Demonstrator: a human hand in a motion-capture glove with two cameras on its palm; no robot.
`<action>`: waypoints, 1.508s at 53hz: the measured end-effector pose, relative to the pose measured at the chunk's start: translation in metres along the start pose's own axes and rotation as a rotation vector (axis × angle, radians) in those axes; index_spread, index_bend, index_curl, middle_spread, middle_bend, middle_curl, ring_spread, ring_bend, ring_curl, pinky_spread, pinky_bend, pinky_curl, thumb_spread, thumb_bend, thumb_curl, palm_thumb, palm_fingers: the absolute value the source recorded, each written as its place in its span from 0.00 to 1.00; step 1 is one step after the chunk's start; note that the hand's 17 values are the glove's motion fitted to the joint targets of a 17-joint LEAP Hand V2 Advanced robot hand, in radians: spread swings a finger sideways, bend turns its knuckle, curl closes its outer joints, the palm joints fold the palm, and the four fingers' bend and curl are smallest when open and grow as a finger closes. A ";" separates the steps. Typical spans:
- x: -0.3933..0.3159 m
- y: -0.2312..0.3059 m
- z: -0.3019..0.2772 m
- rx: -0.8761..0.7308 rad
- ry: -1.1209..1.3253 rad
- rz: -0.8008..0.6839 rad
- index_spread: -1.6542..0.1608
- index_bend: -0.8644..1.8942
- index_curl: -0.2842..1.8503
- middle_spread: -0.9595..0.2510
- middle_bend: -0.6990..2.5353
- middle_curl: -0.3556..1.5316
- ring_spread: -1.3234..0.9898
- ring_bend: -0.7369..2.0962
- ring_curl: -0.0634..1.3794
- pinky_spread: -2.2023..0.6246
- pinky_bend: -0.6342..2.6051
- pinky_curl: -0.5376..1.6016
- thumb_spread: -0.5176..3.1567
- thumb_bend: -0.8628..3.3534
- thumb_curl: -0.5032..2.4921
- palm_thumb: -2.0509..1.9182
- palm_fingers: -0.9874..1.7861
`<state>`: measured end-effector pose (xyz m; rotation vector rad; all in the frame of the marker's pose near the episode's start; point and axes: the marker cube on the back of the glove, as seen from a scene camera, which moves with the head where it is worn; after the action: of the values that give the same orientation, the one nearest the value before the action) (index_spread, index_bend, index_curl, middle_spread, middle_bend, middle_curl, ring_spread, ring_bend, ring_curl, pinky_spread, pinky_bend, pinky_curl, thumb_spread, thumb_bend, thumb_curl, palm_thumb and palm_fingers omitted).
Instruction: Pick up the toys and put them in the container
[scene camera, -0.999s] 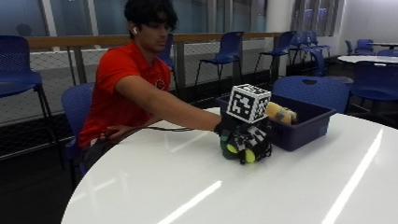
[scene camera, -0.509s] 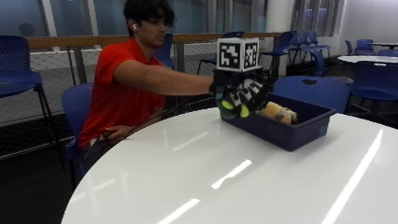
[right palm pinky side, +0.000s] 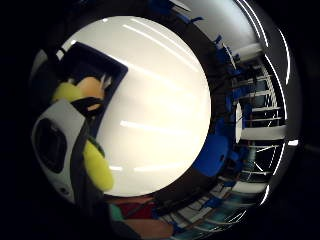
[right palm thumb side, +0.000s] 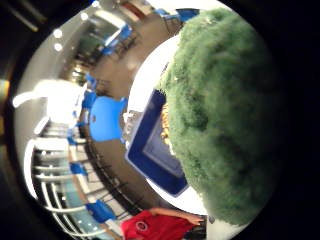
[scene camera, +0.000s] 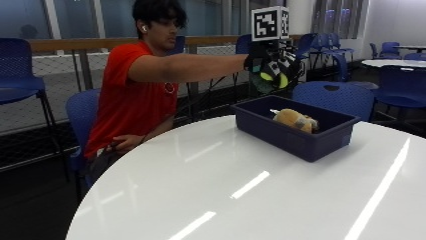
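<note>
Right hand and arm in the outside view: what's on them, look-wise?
The right hand wears a black glove with white patches and yellow-green accents on the fingers. The arm is bare from the glove up to a short red T-shirt sleeve. In the little finger side palm view, a rounded white plastic housing with a dark recess sits on the palm beside black straps.

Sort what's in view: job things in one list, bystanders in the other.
Job: right hand gripping a green toy; blue container on the white table; tan toy inside it.
Not the job: blue chairs around the table.
</note>
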<state>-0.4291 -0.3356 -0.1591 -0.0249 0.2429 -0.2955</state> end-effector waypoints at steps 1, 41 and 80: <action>-0.007 -0.001 -0.001 0.005 -0.001 -0.008 0.67 0.40 0.45 0.39 0.40 0.56 0.33 0.54 0.41 0.61 0.48 0.43 0.32 0.23 0.48 0.69 0.72; -0.005 0.020 0.036 -0.129 -0.023 -0.018 0.72 0.35 0.33 0.77 0.24 0.40 0.58 0.31 0.26 0.80 0.67 0.48 0.44 0.19 0.33 0.50 0.24; 0.146 0.121 0.109 -0.209 -0.019 0.172 0.72 0.37 0.27 0.79 0.25 0.30 0.61 0.31 0.18 0.83 0.62 0.42 0.43 0.19 0.26 0.50 0.27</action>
<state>-0.2330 -0.2631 -0.0941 -0.2118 0.2543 -0.0975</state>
